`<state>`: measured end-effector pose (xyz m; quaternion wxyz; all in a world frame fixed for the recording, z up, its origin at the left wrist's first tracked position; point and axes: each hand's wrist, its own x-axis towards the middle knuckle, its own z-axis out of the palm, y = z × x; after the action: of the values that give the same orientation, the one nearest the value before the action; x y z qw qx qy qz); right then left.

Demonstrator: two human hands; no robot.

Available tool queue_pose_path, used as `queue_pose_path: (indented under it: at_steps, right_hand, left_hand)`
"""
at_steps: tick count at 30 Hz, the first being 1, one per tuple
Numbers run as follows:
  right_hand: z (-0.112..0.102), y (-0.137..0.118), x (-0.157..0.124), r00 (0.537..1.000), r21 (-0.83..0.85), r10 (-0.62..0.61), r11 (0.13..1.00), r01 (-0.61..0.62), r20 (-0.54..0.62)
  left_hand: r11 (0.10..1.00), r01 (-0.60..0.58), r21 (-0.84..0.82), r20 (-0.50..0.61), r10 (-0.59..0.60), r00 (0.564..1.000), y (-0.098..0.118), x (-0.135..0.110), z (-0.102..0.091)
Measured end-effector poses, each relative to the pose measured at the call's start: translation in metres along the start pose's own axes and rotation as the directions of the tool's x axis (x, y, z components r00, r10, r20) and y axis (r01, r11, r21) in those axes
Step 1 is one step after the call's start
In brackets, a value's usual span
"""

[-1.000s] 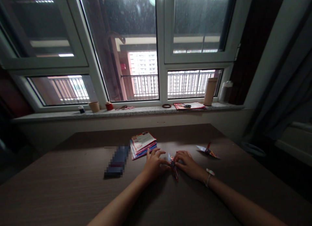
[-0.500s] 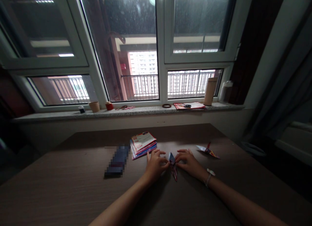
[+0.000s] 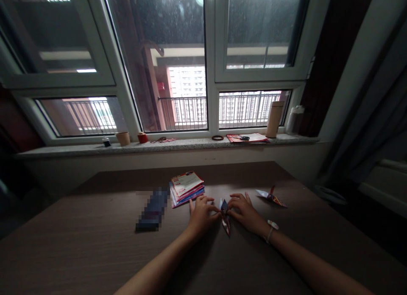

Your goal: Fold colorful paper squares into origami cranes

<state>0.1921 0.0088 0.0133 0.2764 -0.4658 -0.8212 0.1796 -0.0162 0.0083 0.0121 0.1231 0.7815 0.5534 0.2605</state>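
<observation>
A small piece of folded paper (image 3: 226,225), reddish at its near point and bluish-white at its far one, is at the middle of the brown table. My left hand (image 3: 202,213) pinches its left side between thumb and fingertips. From the right, my right hand (image 3: 244,211) pinches the other side, its wrist wearing a pale bracelet. The fingertips partly cover the paper's middle. Off to the right of my right hand lies a finished-looking folded paper crane (image 3: 271,196), its pointed ends spread out.
Beyond my left hand lies a stack of printed paper sheets (image 3: 187,188). A dark pixelated rectangular object (image 3: 153,210) is left of it. The stone windowsill (image 3: 190,144) bears a paper cup (image 3: 123,138), a tan bottle (image 3: 274,119) and scissors (image 3: 244,138) on red-and-white papers.
Both hands keep their pinch on the folded paper. The paper's far end has parted slightly into two points, and the hands have shifted a touch to the left.
</observation>
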Motion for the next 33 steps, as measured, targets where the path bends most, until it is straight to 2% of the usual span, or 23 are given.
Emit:
queue_pose_path:
  at_steps: [7,16,22,27,33]
  right_hand:
    - [-0.001,-0.003,0.002,0.999,-0.053,-0.017,0.998,0.019,0.035]
    - [0.011,0.000,0.003,0.999,-0.140,-0.041,0.989,0.041,0.005]
    - [0.015,-0.004,0.004,1.000,-0.180,0.015,0.984,-0.016,-0.004]
    - [0.018,-0.009,0.004,0.998,-0.168,0.064,0.983,-0.067,-0.025]
    - [0.013,-0.009,0.002,0.995,-0.054,0.069,0.996,-0.072,-0.065]
  left_hand:
    - [0.998,0.055,-0.010,-0.012,-0.055,0.998,0.009,0.000,-0.002]
    - [0.993,0.115,-0.032,-0.055,-0.117,0.992,0.014,-0.002,-0.001]
    - [0.984,0.175,-0.040,-0.042,-0.177,0.983,0.019,-0.001,-0.002]
    - [0.981,0.192,-0.042,-0.048,-0.193,0.980,0.018,0.000,0.000]
    - [0.986,0.162,-0.028,-0.071,-0.163,0.984,0.016,0.000,0.001]
